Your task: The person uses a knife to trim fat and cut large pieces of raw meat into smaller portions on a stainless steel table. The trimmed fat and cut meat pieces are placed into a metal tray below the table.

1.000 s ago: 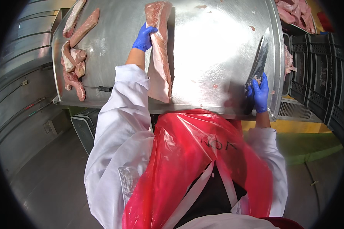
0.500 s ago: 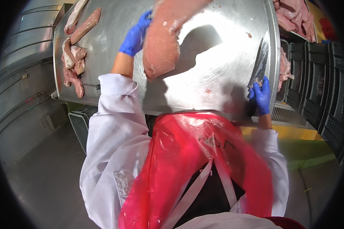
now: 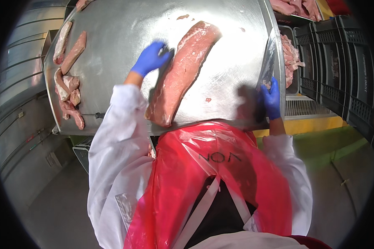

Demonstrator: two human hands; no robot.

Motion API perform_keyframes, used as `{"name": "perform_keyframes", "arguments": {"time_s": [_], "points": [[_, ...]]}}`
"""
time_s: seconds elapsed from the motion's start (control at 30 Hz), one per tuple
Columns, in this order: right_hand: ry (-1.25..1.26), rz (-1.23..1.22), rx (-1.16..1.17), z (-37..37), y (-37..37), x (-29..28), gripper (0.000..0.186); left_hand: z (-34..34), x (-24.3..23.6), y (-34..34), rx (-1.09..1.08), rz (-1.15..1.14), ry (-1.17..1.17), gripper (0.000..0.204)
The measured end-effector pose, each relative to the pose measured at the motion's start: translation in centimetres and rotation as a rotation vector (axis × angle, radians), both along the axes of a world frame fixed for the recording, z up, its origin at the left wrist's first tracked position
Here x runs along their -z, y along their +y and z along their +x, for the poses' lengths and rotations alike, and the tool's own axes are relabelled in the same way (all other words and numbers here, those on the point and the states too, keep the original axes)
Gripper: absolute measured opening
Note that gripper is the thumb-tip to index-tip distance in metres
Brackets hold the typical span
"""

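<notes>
A long pink piece of boneless meat (image 3: 183, 74), like a loin, lies flat and slanted across the metal table (image 3: 124, 25). Its near end reaches almost to the table's front edge. Just left of its upper half is my left hand (image 3: 151, 58), blue-gloved, fingers apart and slightly blurred, holding nothing. At the table's right edge my right hand (image 3: 272, 99), also gloved in blue, is closed around a knife (image 3: 268, 58). The long blade points away from me along the raised rim; part of the grip is hidden by the fingers.
Several trimmed meat strips (image 3: 72, 54) and chunks lie along the table's left side, near a thin dark-handled tool (image 3: 97, 115). Beyond the right rim are a container of meat scraps (image 3: 290, 58), another tray of meat (image 3: 299, 9) and stacked dark crates (image 3: 336, 70).
The large meat piece, raised and blurred before, now lies flat with its other face showing. My left hand has come off it. The right hand still holds the knife; the whole view has shifted.
</notes>
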State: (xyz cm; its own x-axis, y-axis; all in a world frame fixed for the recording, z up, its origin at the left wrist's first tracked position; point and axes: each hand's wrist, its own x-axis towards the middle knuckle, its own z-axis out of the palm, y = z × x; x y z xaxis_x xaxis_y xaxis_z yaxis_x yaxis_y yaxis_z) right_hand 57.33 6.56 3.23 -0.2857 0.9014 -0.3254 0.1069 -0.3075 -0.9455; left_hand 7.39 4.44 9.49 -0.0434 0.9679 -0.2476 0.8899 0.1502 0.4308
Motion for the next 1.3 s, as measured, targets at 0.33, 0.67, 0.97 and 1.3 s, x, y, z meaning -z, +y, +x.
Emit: {"name": "perform_keyframes", "arguments": {"time_s": [0.33,0.67,0.97,1.3], "points": [[-0.121,0.044,-0.037,-4.3,1.3,-0.6,0.058,8.6,0.5,14.1,0.355,-0.036,0.191,0.031],[-0.247,0.193,-0.193,-18.9,8.4,-3.6,0.076,7.6,1.9,11.6,-0.052,0.256,-0.13,0.016],[-0.299,0.026,-0.678,-14.1,3.3,-8.1,0.071,4.4,3.9,11.6,-0.222,0.362,-0.392,0.013],[-0.192,-0.123,-0.192,-9.0,4.8,-10.6,0.079,9.8,0.4,12.4,-0.022,-0.045,0.046,0.034]]}}
